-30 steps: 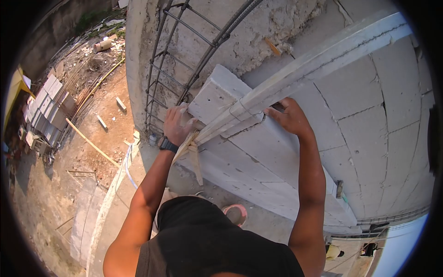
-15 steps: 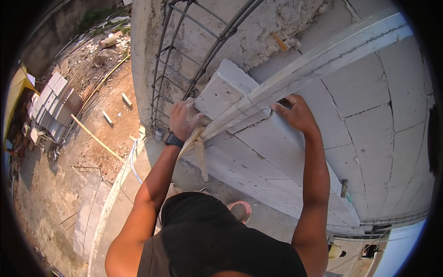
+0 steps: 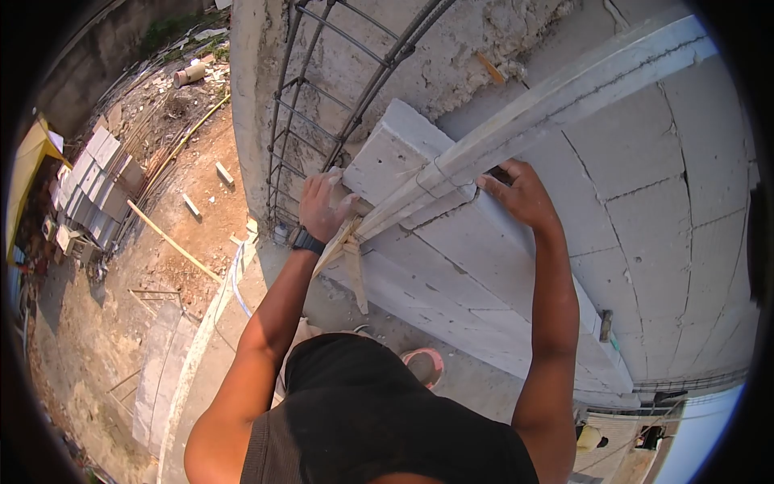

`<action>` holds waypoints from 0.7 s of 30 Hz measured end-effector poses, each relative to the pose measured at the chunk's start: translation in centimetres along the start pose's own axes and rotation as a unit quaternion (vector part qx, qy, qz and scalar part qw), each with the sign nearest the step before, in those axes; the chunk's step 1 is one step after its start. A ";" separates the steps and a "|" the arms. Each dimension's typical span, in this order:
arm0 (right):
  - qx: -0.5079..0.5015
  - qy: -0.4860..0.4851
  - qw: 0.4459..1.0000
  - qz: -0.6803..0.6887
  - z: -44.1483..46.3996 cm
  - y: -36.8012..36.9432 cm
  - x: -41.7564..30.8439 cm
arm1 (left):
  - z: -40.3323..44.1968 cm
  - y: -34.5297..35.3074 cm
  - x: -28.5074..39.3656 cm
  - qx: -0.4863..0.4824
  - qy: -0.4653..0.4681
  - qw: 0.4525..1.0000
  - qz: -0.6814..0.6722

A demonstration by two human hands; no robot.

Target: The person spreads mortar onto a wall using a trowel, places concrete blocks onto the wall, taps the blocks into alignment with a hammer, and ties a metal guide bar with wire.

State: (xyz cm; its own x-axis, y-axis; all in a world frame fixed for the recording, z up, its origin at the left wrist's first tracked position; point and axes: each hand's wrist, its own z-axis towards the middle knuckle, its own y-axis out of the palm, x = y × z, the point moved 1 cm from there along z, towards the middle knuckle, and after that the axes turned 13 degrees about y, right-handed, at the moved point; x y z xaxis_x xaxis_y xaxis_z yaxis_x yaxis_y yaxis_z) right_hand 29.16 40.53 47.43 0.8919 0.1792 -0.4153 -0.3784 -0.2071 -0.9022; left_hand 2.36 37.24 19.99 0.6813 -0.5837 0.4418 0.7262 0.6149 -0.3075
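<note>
A pale grey lightweight concrete block [image 3: 395, 153] lies on the top course of a block wall [image 3: 451, 270], partly hidden beneath a long pale beam [image 3: 556, 101]. My left hand [image 3: 325, 208] is at the block's left end, fingers stretched and apart, dusty, with the thumb towards the beam. At the right end, my right hand [image 3: 524, 194] curls thumb and fingers around the block's corner. A thin wire [image 3: 435, 179] loops around the beam between my hands. Beside my left hand, splintered wood strips [image 3: 352, 262] meet the beam's lower end.
A rebar cage [image 3: 302, 81] stands against rough concrete just beyond my left hand. Below the wall is a pink-rimmed bucket [image 3: 426, 367]. Stacked blocks [image 3: 93, 189] and a long wooden pole [image 3: 173, 242] lie on the dirt at left. A finished block surface [image 3: 645, 234] spreads at right.
The view has shifted slightly. Both hands stay at the block's ends, with the right thumb and fingers moved a little; the block shows no clear movement against the beam.
</note>
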 end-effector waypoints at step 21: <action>0.007 0.010 1.000 0.012 0.0 0.3 0.0 | 0.1 -0.1 0.1 0.006 0.004 1.000 -0.002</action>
State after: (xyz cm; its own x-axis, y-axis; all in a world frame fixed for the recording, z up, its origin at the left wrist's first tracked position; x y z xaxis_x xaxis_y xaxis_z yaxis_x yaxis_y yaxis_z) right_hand 29.05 40.42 47.18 0.8873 0.1560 -0.4340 -0.4027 -0.1968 -0.8939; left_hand 2.35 37.16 20.17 0.6786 -0.5906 0.4368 0.7283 0.6180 -0.2959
